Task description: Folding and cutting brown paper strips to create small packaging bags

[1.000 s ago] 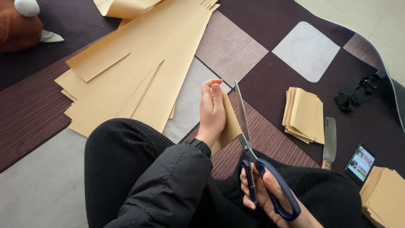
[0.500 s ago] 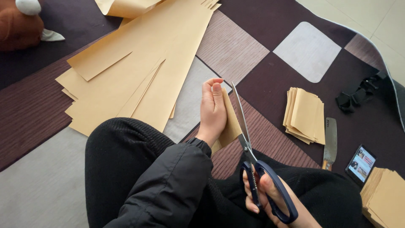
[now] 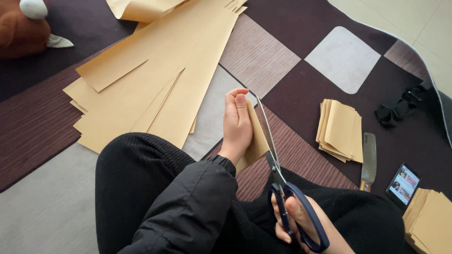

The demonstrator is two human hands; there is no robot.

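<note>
My left hand point(image 3: 236, 124) pinches a folded piece of tan kraft paper point(image 3: 255, 141), held upright above my lap. My right hand point(image 3: 301, 226) grips the dark blue handles of a pair of scissors point(image 3: 278, 178). The long steel blades run up along the right edge of the paper and look nearly shut. Both arms wear black sleeves, and my black-clad knee point(image 3: 136, 169) sits at the lower left.
Long tan paper strips point(image 3: 155, 80) lie spread on the patchwork carpet point(image 3: 282, 51) at the upper left. A stack of cut tan pieces point(image 3: 340, 129) sits right, another stack point(image 3: 431, 221) at the lower right. A knife point(image 3: 368, 160), a phone point(image 3: 403, 184), a black strap point(image 3: 400, 109) and a brown plush toy point(image 3: 21, 28) lie around.
The scissor blades have closed along the paper's right edge, and my right hand has slid slightly down and right. My left hand keeps the paper in the same place.
</note>
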